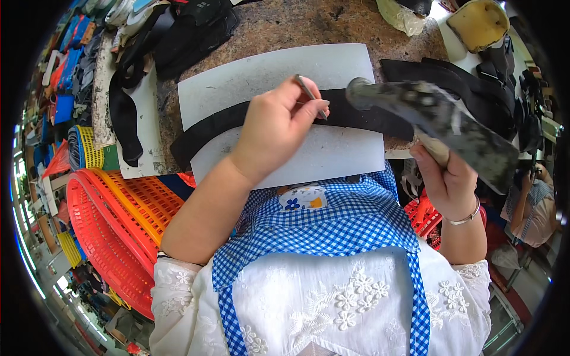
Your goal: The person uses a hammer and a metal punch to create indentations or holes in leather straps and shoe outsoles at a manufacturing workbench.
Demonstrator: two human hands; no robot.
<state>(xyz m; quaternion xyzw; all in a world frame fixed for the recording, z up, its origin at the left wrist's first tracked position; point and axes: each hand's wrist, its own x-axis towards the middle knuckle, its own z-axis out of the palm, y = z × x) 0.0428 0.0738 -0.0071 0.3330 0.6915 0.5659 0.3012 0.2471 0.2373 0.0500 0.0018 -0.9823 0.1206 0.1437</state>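
Note:
On a white board [237, 89] lies a long black strip [217, 127] of flat material, running across it from left to right. My left hand [270, 133] is closed around a thin metal punch [305, 86], which stands tilted over the strip with its lower end at or just above the black surface. Whether the tip touches cannot be made out. To the right, my right hand [451, 187] grips the pale handle of a hammer [421, 101]. The worn dark hammer head is raised above the strip, its round face just right of the punch, and hides part of the board's right side.
The board rests on a worn brown worktable [285, 29]. Black pieces [196, 35] lie at the back left, and more dark pieces [427, 71] at the right. A yellowish container [478, 26] stands at the far right. Red and orange baskets [113, 231] are stacked at my left.

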